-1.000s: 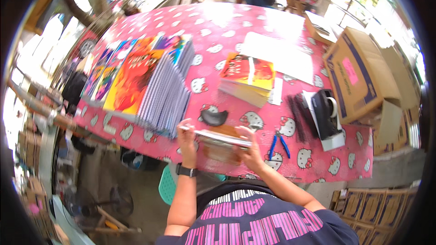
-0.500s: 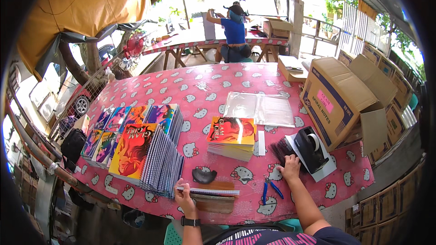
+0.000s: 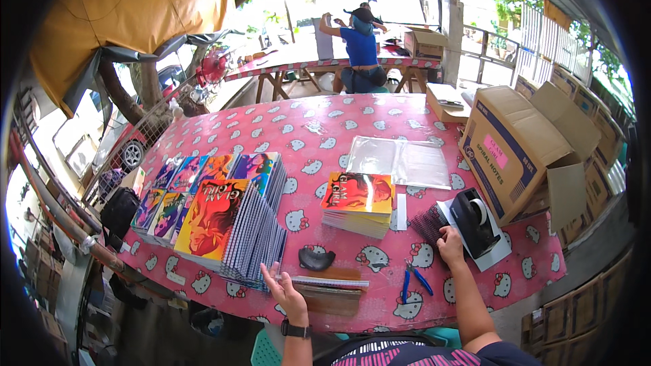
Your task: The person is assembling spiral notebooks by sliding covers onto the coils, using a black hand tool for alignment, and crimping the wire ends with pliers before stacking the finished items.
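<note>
My left hand [image 3: 287, 295] is open with fingers spread, beside the left end of a brown wooden block [image 3: 329, 302]. A thin white-edged strip [image 3: 339, 283] lies along this block; I cannot tell what it is. My right hand [image 3: 450, 247] has its fingers pinched together at the near edge of a pile of black spiral binding coils [image 3: 427, 222]. What exactly sits between the fingertips is too small to see. Blue-handled cutting pliers [image 3: 415, 281] lie between my hands. A dark curved piece [image 3: 316, 259] rests behind the wooden block.
Stacked spiral notebooks [image 3: 211, 220] with colourful covers fill the left side. A smaller pile of unbound books [image 3: 358, 193] stands mid-table, near clear plastic sleeves [image 3: 400, 159]. A black tape dispenser [image 3: 472, 220] and large cardboard box [image 3: 505, 156] are at right. A person [image 3: 360, 47] works at a far table.
My left hand has let go near the strip's left end and its fingers have spread. My right hand's fingers have drawn together at the coils. The view has shifted slightly.
</note>
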The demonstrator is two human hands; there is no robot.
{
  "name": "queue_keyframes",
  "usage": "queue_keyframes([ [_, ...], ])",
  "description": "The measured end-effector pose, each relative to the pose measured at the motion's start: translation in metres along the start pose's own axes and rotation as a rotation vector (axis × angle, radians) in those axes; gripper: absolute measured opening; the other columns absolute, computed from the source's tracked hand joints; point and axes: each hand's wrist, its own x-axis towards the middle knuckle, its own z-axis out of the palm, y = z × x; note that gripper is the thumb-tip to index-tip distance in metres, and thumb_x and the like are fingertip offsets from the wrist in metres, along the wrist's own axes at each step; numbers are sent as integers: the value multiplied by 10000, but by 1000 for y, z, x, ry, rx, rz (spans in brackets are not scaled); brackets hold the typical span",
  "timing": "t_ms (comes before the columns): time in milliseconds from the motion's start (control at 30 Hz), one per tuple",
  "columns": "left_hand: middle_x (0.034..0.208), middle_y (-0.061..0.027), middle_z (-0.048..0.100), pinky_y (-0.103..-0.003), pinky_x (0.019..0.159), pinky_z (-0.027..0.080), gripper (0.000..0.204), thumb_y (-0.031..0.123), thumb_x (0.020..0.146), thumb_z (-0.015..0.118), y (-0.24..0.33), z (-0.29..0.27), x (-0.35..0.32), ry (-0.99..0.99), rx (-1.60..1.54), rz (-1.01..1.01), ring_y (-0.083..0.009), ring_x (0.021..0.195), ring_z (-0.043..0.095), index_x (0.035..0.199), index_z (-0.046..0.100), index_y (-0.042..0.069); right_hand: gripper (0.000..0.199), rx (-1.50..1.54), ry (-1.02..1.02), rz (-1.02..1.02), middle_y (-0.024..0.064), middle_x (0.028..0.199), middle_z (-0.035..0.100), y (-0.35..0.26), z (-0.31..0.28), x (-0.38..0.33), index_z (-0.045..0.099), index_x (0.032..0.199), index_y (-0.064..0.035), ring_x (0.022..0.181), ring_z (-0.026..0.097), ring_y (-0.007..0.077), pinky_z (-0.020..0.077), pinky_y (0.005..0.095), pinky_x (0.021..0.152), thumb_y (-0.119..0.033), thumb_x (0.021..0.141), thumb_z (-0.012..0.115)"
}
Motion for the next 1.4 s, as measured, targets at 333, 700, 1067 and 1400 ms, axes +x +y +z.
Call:
queue_keyframes([
  [333, 1100, -66, 566, -604, 1099, 53, 907, 456, 750, 700, 38, 32, -61, -706, 767, 549, -246, 1116, 492, 1443, 277, 52, 359, 344, -397, -113, 109, 773, 498, -132, -55, -43, 484, 1188, -50, 690, 502, 208, 442, 332, 672, -28, 829, 497],
  [700, 870, -18, 514, -606, 1084, 124, 297, 310, 764, 696, 17, 59, -69, -543, 854, 625, -216, 942, 521, 1003, 643, 141, 278, 624, -786, 59, 3, 760, 461, -143, -36, -90, 493, 1227, -68, 648, 410, 73, 383, 237, 572, -129, 956, 478],
  [1067, 1086, -42, 604, -634, 1077, 112, 513, 379, 805, 643, 23, 55, -63, -590, 881, 661, -207, 1115, 514, 1219, 579, 82, 217, 552, -739, -211, -2, 780, 538, -158, -25, -97, 608, 1119, -82, 617, 448, 50, 397, 219, 551, -81, 903, 590],
  [1400, 1248, -40, 562, -684, 1053, 64, 510, 295, 761, 638, 14, 58, -69, -518, 910, 681, -206, 1254, 439, 1223, 577, 90, 173, 520, -705, -442, 55, 885, 573, -167, -17, -89, 653, 989, -40, 766, 568, 159, 469, 283, 691, -25, 816, 653],
])
